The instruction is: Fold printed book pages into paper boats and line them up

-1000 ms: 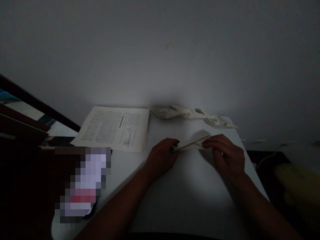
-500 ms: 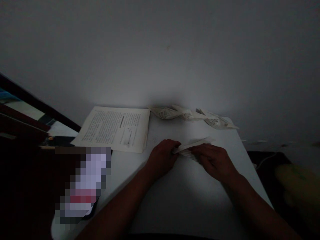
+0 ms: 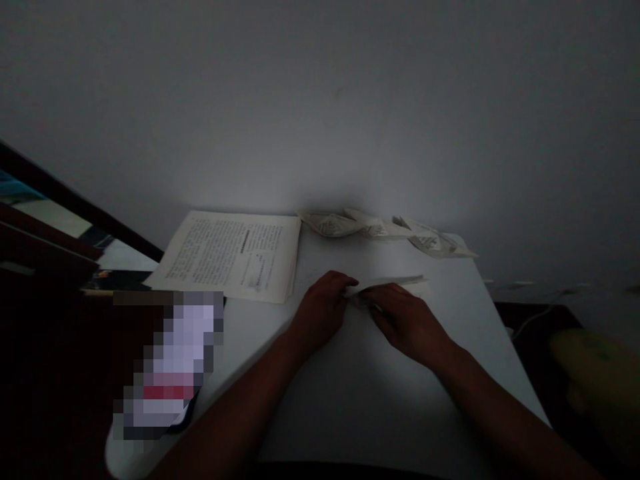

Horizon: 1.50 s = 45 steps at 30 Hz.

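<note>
A folded sheet of printed paper [image 3: 393, 283] is between my hands, over the middle of the white table [image 3: 350, 400]. My left hand [image 3: 327, 303] is closed on its left end, thumb and fingers pinching there. My right hand [image 3: 405, 317] grips the near side of the paper with bent fingers, close to the left fingertips. The right end of the paper sticks out past my right hand. Much of the fold is hidden behind my fingers. Beyond it, three folded paper boats [image 3: 375, 229] stand in a row along the wall.
A stack of printed pages [image 3: 225, 257] lies at the table's back left. A blurred-out phone [image 3: 180, 360] rests on the left edge. The grey wall [image 3: 320, 100] closes off the back. Beyond the right edge is a dim yellowish thing [image 3: 595, 367] that I cannot make out.
My right hand has slid left along the paper, nearer to my left hand. The left hand has shifted only slightly, still pinching its end.
</note>
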{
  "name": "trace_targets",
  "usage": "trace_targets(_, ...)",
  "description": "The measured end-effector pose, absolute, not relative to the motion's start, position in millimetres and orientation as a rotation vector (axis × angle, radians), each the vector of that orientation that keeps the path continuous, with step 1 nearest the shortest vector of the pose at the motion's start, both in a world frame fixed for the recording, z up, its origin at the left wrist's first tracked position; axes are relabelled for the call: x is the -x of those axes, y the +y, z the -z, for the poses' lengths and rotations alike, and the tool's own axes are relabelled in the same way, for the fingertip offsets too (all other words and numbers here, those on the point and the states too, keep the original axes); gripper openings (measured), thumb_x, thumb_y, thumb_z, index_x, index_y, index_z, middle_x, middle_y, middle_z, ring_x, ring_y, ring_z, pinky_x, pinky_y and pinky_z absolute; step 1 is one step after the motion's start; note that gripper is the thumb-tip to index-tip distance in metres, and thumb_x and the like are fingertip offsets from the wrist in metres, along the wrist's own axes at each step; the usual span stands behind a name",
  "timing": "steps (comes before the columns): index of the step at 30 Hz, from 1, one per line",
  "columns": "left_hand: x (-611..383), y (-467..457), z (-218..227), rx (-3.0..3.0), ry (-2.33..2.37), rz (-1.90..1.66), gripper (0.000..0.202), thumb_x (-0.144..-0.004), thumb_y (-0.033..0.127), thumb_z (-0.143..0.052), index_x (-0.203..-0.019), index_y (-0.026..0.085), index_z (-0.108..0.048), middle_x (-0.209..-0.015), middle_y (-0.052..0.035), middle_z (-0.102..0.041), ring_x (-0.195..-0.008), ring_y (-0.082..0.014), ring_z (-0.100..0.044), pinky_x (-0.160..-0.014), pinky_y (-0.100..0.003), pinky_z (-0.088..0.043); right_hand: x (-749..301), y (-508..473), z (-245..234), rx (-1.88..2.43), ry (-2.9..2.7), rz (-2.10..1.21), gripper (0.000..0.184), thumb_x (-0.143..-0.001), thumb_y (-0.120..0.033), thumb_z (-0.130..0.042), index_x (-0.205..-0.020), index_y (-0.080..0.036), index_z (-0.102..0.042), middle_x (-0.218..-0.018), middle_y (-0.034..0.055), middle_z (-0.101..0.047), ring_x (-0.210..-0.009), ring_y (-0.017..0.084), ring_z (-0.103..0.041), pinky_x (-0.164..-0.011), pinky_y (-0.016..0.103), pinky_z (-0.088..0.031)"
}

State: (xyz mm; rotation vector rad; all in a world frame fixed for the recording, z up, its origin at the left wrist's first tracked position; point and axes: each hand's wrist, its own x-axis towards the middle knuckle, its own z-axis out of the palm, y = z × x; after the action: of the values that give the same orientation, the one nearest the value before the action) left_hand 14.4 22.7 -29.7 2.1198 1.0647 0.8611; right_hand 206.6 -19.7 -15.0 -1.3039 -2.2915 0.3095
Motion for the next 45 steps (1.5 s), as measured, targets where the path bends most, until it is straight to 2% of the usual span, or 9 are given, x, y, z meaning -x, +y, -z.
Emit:
trace_targets(5,-16.6,25.4,30.4,-2.108,1.101,-0.853,0.035,-0.074,-0.001,-0.052,-0.103,0.017,-0.060,-0.098,-0.0042,-0.061,-0.082,-0.0133,-0.060,-0.081,-0.031,-0.051,-205.8,-19.5,17.0,1.321,-2.287,-0.307,0.033,-0.086,-0.012,-0.049,-0.115,-0.023,-0.060,-0.109,0.0052,-0.069,-0.097,0.023,-0.062,-0.084,0.041,-0.054)
trace_targets(10,-21.7,29.2,26.6,-2.149,1.205,-0.819,0.025,-0.078,0.002,-0.051,-0.096,0.016,-0.063,-0.095,-0.0051,-0.061,-0.087,-0.0156,-0.060,-0.085,-0.033,-0.049,-203.0,-18.3,17.0,1.312,-2.263,-0.288,0.033,-0.086,-0.012,-0.049,-0.115,-0.022,-0.060,-0.111,0.0063,-0.069,-0.099,0.022,-0.062,-0.086,0.040,-0.053)
trace_targets(18,-21.8,31.9,26.3,-2.151,1.200,-0.840,0.018,-0.078,0.005,-0.053,-0.088,0.015,-0.064,-0.089,-0.0044,-0.062,-0.083,-0.0155,-0.059,-0.082,-0.031,-0.049,-191.2,-18.7,18.8,1.523,-2.161,-0.286,0.025,-0.088,-0.029,-0.054,-0.108,-0.018,-0.063,-0.107,0.0095,-0.066,-0.096,0.022,-0.063,-0.083,0.035,-0.051)
trace_targets(25,-19.7,30.2,27.2,-2.130,1.194,-0.860,0.017,-0.078,0.007,-0.053,-0.088,0.016,-0.064,-0.089,-0.0046,-0.063,-0.084,-0.0158,-0.060,-0.082,-0.031,-0.049,-181.5,-15.1,20.7,1.707,-2.114,-0.299,0.016,-0.086,-0.032,-0.056,-0.085,-0.019,-0.065,-0.083,0.0041,-0.066,-0.079,0.021,-0.062,-0.069,0.032,-0.047)
trace_targets(38,-20.5,32.7,20.9,-2.173,1.161,-0.746,0.021,-0.074,0.012,-0.061,-0.094,0.015,-0.064,-0.092,-0.0054,-0.065,-0.084,-0.0170,-0.061,-0.081,-0.031,-0.049,-178.8,-14.4,25.7,1.721,-2.135,-0.187,0.013,-0.087,-0.025,-0.052,-0.093,-0.020,-0.063,-0.089,0.0038,-0.068,-0.080,0.019,-0.064,-0.066,0.029,-0.043)
trace_targets(45,-23.5,38.5,16.0,-2.186,1.274,-0.599,0.017,-0.074,0.015,-0.061,-0.090,0.016,-0.067,-0.087,-0.0050,-0.066,-0.079,-0.0171,-0.061,-0.080,-0.032,-0.049,-179.4,-15.0,23.5,1.748,-2.115,-0.214,0.014,-0.087,-0.026,-0.052,-0.092,-0.021,-0.064,-0.089,0.0030,-0.068,-0.081,0.020,-0.064,-0.067,0.030,-0.044)
